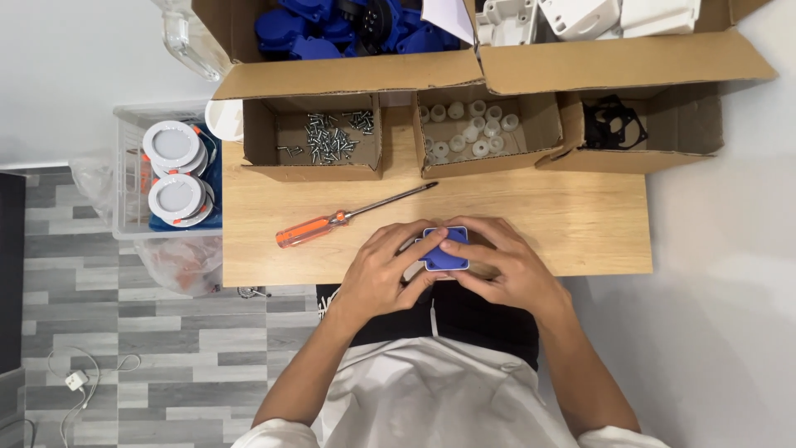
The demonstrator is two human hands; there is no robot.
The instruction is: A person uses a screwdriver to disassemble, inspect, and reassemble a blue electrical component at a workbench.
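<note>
I judge fitting underway: left hand (377,278) and right hand (502,265) fingers pinch blue square part (445,250); screwdriver (348,216) at ten o'clock comes next.

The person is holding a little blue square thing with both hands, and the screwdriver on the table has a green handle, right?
Almost. Both hands, left and right, do hold the small blue square part over the wooden table. But the screwdriver lying on the table has an orange handle, not a green one. The head view shows it just left of the hands.
</note>
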